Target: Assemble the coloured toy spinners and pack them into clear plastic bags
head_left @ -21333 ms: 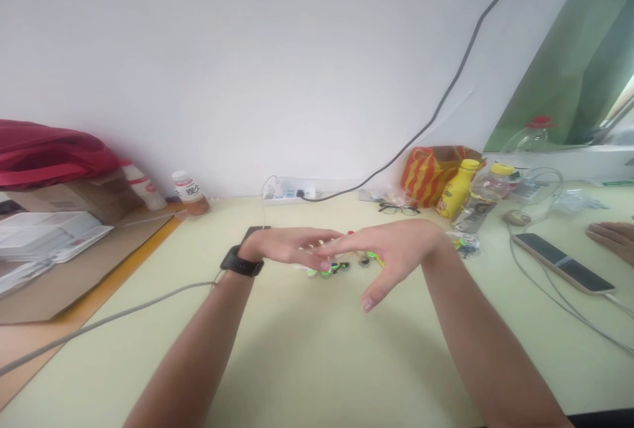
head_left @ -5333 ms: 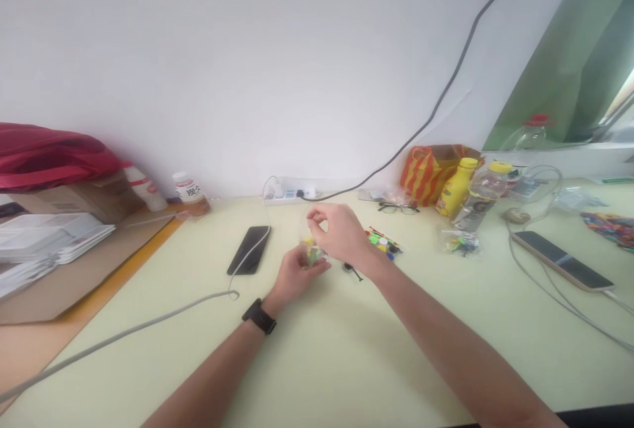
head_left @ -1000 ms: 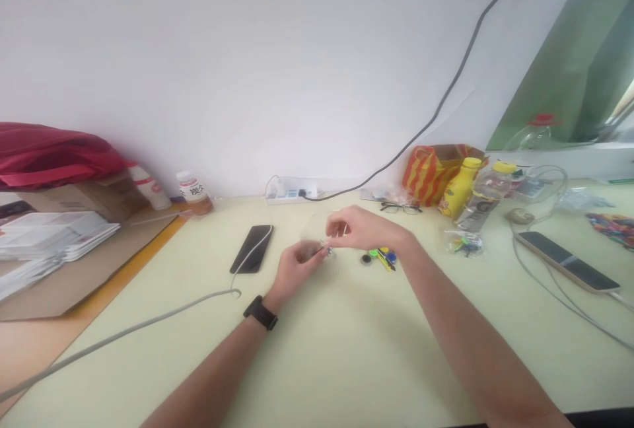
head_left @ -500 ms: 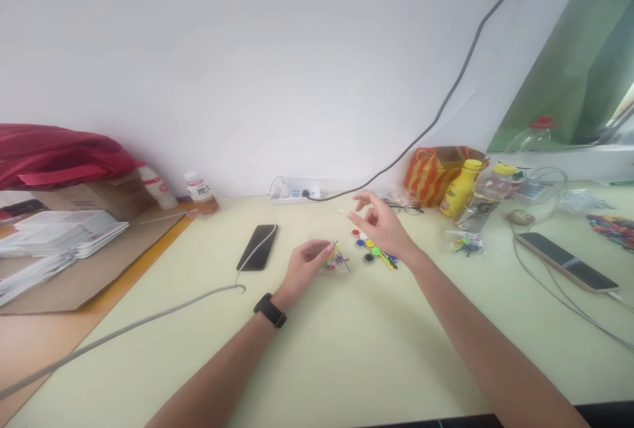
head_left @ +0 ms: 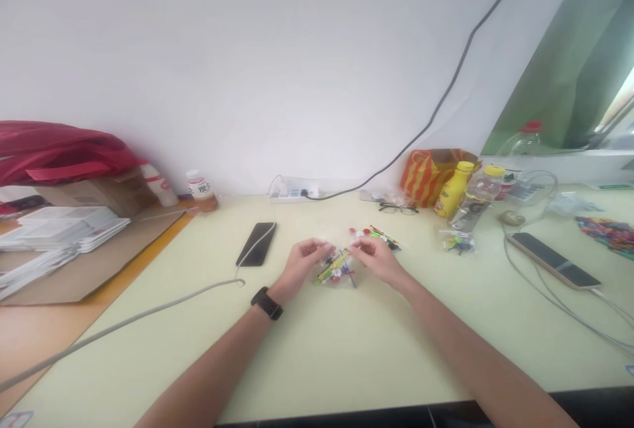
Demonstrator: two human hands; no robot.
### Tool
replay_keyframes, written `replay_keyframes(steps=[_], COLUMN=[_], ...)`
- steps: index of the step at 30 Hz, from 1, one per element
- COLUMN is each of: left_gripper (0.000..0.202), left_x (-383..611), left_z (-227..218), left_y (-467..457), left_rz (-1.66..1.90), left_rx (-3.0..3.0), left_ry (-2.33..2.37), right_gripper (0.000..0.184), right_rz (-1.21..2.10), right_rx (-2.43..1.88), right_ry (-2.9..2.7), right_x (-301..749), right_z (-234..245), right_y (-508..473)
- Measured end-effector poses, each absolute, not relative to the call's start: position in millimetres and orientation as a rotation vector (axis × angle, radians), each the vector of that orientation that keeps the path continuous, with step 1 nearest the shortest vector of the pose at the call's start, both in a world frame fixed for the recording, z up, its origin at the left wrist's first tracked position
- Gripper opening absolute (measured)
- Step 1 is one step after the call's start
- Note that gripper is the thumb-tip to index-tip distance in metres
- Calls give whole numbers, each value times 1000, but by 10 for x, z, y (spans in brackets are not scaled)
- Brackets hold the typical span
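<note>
A small clear plastic bag [head_left: 337, 269] holding coloured sticks and round pieces lies between my two hands on the pale yellow table [head_left: 317, 355]. My left hand [head_left: 302, 266], with a black watch on the wrist, pinches the bag's left edge. My right hand [head_left: 379, 261] pinches its right edge with closed fingers. Just beyond the hands lies a small heap of loose coloured pieces [head_left: 374, 235].
A black phone [head_left: 256, 244] with a white cable lies to the left. A power strip [head_left: 292, 191], glasses [head_left: 396, 208], a yellow bottle [head_left: 453, 189], an orange bag [head_left: 426, 174], another small bag of pieces [head_left: 456, 241] and a second phone [head_left: 552, 259] stand farther back and right. Boxes and papers [head_left: 64, 230] sit at the left.
My right hand was raised open over the loose pieces half a second ago; it has come down and closed on the bag's right edge. My left hand stays on the bag.
</note>
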State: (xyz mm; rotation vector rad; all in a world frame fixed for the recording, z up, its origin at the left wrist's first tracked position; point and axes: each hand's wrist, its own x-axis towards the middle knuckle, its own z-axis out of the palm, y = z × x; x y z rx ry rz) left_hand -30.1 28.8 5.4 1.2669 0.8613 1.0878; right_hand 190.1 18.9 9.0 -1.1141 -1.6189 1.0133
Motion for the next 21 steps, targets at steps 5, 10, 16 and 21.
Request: replay_keyframes(steps=[5,10,16,21], left_gripper=[31,33,29,28], left_x=[-226,-117,-85,-103], left_z=[47,46,9,35], left_y=[222,137,102,104], left_rz=[1063,1145,1177,1187], left_rx=[1374,1334,1333,1307], left_ry=[878,922,925,912], right_gripper=[28,21,13,12], right_rz=[1143,1256,1253,1230], right_rx=[-1084,-1089,-1129,-1081], right_ry=[-1420,-1311,-1367,-1352], right_x=[1857,1798,1753,1743], right_z=[39,40,40,83], right_y=[196,182,148,116])
